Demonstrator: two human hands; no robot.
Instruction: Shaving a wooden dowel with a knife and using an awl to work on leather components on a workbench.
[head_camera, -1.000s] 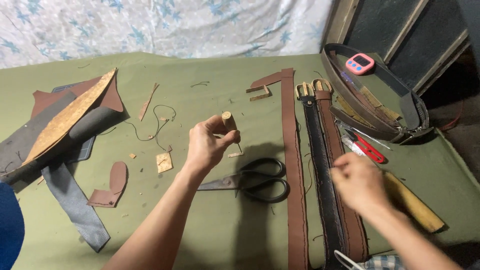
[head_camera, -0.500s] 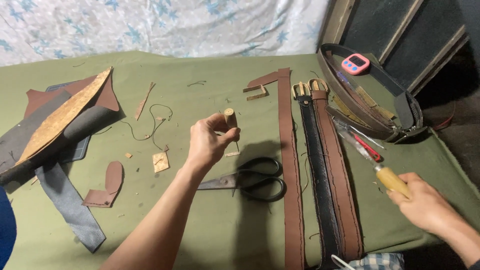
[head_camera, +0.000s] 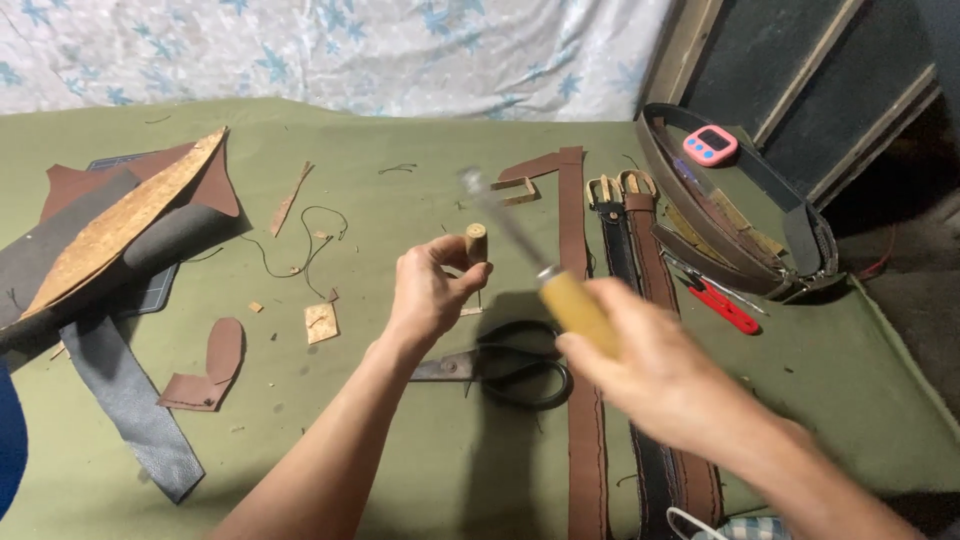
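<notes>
The left hand (head_camera: 428, 292) is raised over the middle of the table, thumb and fingers pinched on a small cork (head_camera: 476, 243) that stands upright above the knuckles, top end free, as if offered to a tool. The right hand (head_camera: 660, 375) is closed around the yellow wooden handle of an awl (head_camera: 565, 300); its thin metal shaft slants up and left, blurred, with the tip just beside the cork. I cannot tell whether the two touch.

Black scissors (head_camera: 515, 365) lie flat under the hands, blades pointing left. Right of them, a long brown strap (head_camera: 575, 300) and two buckled belts (head_camera: 625, 250) run side by side from the far edge to the near one, laid out straight within reach. A red-handled tool (head_camera: 725, 308) lies further right, and a coiled belt ringing a pink timer (head_camera: 710, 145) sits at the far right corner.

Leather pieces (head_camera: 120, 230) are heaped at the left edge, with a dark strip, a small brown cut-out (head_camera: 210, 365) and thread scraps nearby. The table (head_camera: 400, 470) wears an olive green cloth; a pale blue-patterned sheet (head_camera: 350, 50) hangs behind it, and dark panels fill the right.
</notes>
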